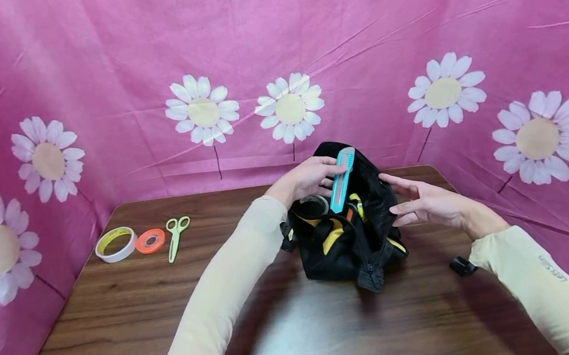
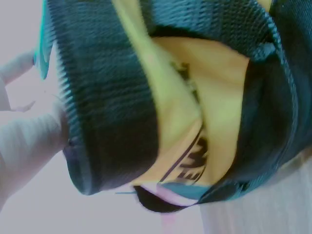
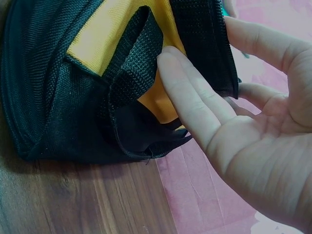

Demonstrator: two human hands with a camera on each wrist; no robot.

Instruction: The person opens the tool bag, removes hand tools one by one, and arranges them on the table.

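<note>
In the head view, my left hand (image 1: 307, 178) pinches a teal utility knife (image 1: 342, 186), which slants down into the mouth of a black and yellow tool bag (image 1: 328, 259). A sliver of the teal knife (image 2: 45, 53) also shows in the left wrist view, beyond the bag's black rim. On the bag's other side is my right hand (image 1: 428, 206), its fingers fairly straight against the fabric. The right wrist view has two of those fingers (image 3: 190, 92) lying on the bag's outer wall near a black strap (image 3: 136, 61). Inside the bag are a tape roll (image 1: 315, 204) and a yellow-green item (image 1: 358, 207), partly hidden.
Left on the wooden table (image 1: 124, 330) lie a white tape roll (image 1: 126, 251), an orange tape roll (image 1: 150, 241) and green-handled scissors (image 1: 174, 238). A pink flowered cloth (image 1: 353, 33) hangs behind the table and along its sides.
</note>
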